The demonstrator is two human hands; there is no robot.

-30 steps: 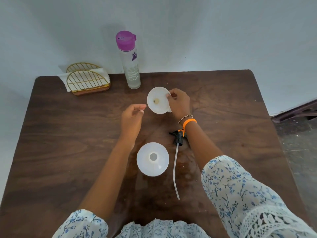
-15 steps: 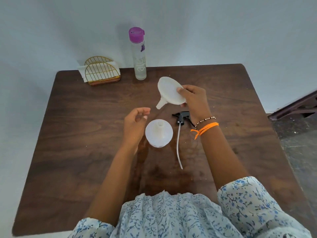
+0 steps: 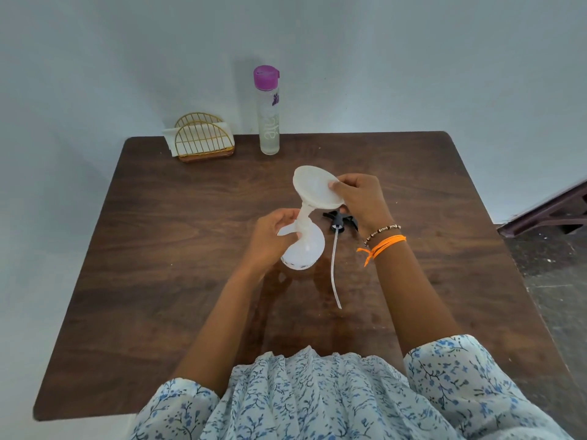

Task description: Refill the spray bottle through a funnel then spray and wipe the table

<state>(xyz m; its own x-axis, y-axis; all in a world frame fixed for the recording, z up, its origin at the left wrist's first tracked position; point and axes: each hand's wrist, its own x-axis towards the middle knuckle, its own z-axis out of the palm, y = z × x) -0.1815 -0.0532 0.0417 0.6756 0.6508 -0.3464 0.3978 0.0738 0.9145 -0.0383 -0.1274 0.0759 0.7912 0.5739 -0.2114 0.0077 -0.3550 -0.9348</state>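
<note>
Funnel spout at bottle neck, axis tilted

The right hand (image 3: 359, 201) pinches the funnel (image 3: 317, 190) rim, fingers clamped on its right edge; the spout slants down-left into, or just at, the bottle (image 3: 305, 246) neck, seating unclear. The left hand (image 3: 270, 239) grips the bottle, fingers curled round neck and shoulder, on the surface (image 3: 190, 281). The funnel axis likely needs righting before pouring. The water bottle (image 3: 268, 112) stands well apart, nearer the right hand; the sprayer head (image 3: 338, 222) lies just right of the bottle.
</note>
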